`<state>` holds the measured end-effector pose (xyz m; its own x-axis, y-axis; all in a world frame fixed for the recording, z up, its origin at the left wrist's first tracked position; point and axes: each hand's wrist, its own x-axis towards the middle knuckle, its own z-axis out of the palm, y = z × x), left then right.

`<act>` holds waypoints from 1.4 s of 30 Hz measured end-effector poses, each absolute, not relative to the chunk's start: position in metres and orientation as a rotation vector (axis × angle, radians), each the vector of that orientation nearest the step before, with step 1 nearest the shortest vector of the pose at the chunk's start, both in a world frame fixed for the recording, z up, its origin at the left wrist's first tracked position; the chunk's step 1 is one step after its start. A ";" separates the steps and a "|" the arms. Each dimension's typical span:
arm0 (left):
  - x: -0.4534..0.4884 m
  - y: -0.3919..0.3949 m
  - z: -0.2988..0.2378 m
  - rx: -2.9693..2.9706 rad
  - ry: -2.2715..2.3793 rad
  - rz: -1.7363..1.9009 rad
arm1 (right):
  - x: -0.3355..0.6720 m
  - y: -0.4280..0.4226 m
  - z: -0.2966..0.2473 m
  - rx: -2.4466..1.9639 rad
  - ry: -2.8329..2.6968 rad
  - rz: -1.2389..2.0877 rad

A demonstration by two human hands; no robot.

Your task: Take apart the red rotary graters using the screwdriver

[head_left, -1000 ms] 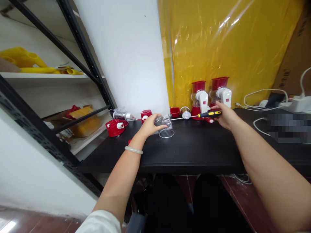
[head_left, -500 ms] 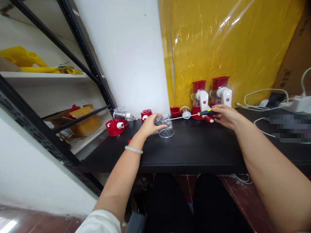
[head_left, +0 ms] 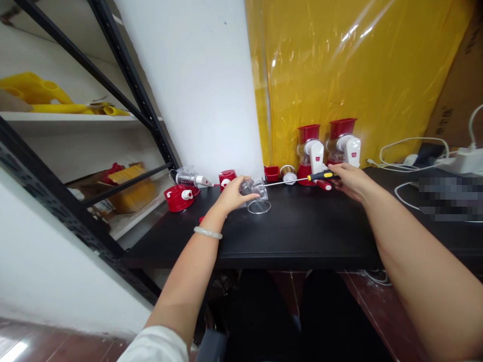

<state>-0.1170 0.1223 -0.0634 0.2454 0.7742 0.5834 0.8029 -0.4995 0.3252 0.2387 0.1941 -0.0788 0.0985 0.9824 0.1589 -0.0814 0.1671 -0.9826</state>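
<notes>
My left hand [head_left: 236, 193] is wrapped round a clear plastic grater body [head_left: 258, 193], which rests on the black table [head_left: 302, 226] with its round rim facing me. In my right hand [head_left: 349, 178] is a black-and-yellow screwdriver [head_left: 317, 176], held level by the handle. Its long shaft points left, and the tip meets the right side of the clear body. Exactly what the tip touches is too small to make out. Behind the screwdriver lie a metal drum blade [head_left: 289, 174] and a small red tray [head_left: 271, 174].
Two red-and-white rotary graters [head_left: 310, 153] stand at the back right. Left of my hand are a red base [head_left: 178, 198], another red part [head_left: 227, 177] and a drum with a white crank [head_left: 191, 179]. White cables [head_left: 411, 146] lie far right; a black-framed shelf [head_left: 124, 193] borders the left.
My right hand has shifted slightly and turned on the screwdriver handle, showing more of its yellow side. My left hand and the clear body have stayed in place.
</notes>
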 end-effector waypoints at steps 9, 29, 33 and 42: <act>-0.118 0.123 -0.064 -2.446 -1.543 -1.109 | 0.237 0.189 -0.066 -0.955 -0.970 1.306; -0.119 0.124 -0.065 -2.461 -1.524 -1.130 | 0.240 0.192 -0.071 -0.980 -1.032 1.308; -0.118 0.124 -0.065 -2.459 -1.534 -1.133 | 0.241 0.197 -0.074 -0.803 -1.016 1.246; -0.118 0.124 -0.065 -2.447 -1.538 -1.109 | 0.234 0.201 -0.078 -0.875 -1.074 1.075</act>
<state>-0.1178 0.1237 -0.0649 0.2499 0.7688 0.5887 0.8016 -0.5053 0.3195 0.2335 0.2008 -0.0782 0.1130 0.9639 0.2412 -0.2420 0.2621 -0.9342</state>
